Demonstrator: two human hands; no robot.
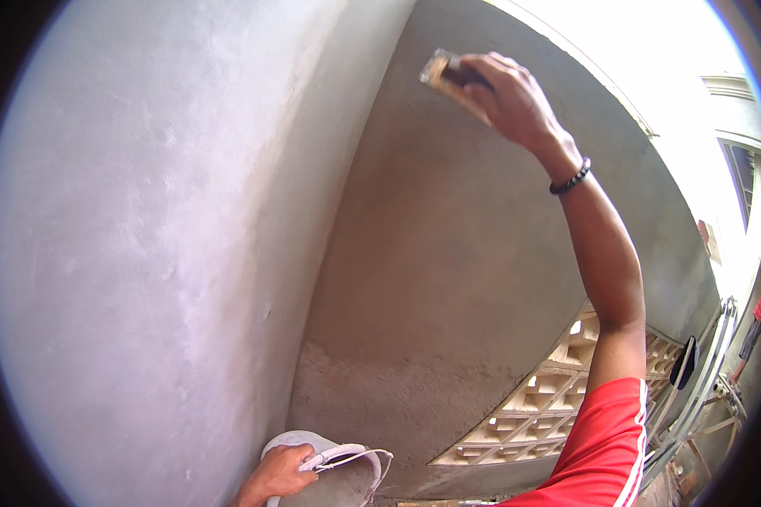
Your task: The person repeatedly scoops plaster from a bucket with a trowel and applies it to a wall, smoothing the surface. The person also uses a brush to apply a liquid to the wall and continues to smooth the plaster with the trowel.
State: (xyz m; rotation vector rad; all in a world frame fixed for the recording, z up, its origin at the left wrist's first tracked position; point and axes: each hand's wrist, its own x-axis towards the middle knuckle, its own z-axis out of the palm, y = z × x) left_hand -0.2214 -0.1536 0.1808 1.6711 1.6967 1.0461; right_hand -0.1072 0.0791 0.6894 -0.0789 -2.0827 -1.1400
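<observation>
High up, my right hand (516, 97) is wrapped round the handle of a plastering float (436, 71) with a pale, worn edge. The float is at the grey plastered wall (431, 220); whether its face touches the plaster I cannot tell. A dark bead bracelet circles that wrist. Low down near the corner, my left hand (284, 471) grips the rim of a pale, plaster-smeared bucket (370, 460), close to where its wire handle joins. The bucket tilts, and its contents are not clear.
A smooth grey wall (135, 253) rises on the left and meets the plastered wall at a corner. Pale pierced blocks (524, 414) form a lattice at lower right. Beyond my right arm stand metal poles (693, 406), a dark round object (685, 363) and a building with a window.
</observation>
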